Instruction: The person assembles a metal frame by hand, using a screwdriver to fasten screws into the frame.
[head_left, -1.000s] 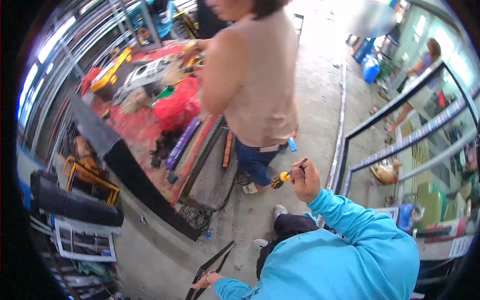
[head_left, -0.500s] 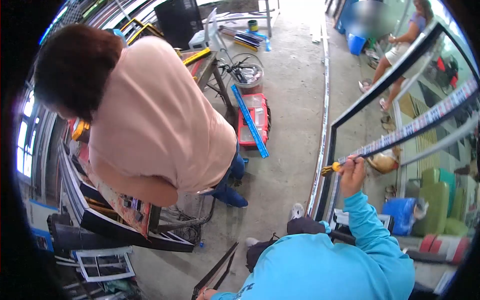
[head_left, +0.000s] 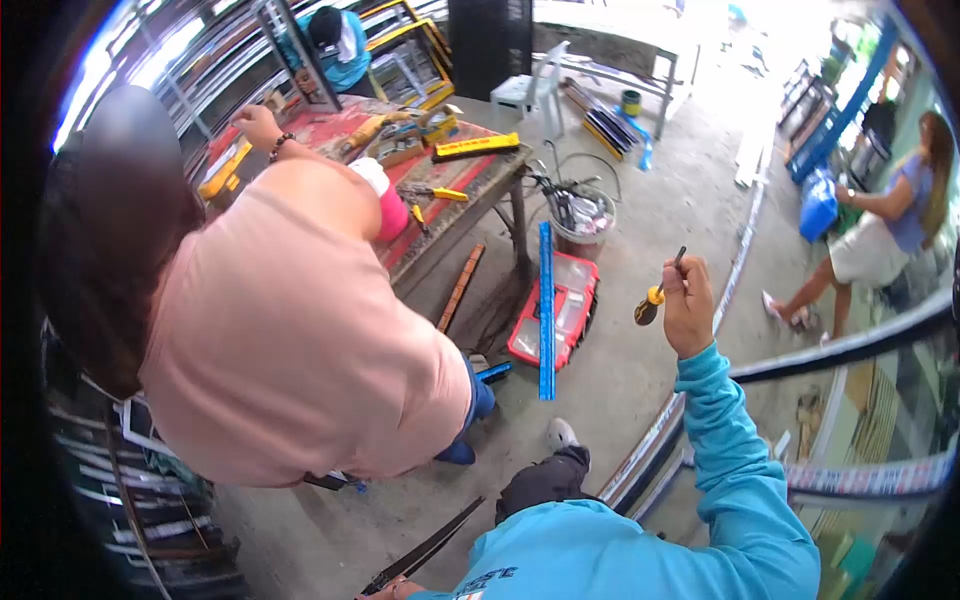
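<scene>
My right hand [head_left: 690,308] is raised at right of centre, its fingers closed around the shaft of a screwdriver [head_left: 648,307]. The yellow-and-black handle hangs to the left of the fingers, and the dark tip sticks out above them. Down at the bottom edge, my left hand [head_left: 396,588] is partly cut off by the frame. Its fingers are wrapped on dark, narrow frame strips [head_left: 430,545] that slant up to the right. A large dark-edged frame [head_left: 850,345] with printed tape stands to the right, behind my right sleeve.
A co-worker in a pink shirt [head_left: 290,340] stands close at left beside a red-topped workbench [head_left: 400,255] with tools. A red toolbox [head_left: 575,310], a blue level-like bar [head_left: 546,310] and a bucket [head_left: 585,225] are ahead. Another person [head_left: 885,215] is at right.
The view has turned, showing more of the workbench and another person behind it. My right hand with the screwdriver now appears apart from the taped frame, over the floor. The co-worker's arm reaches across the bench.
</scene>
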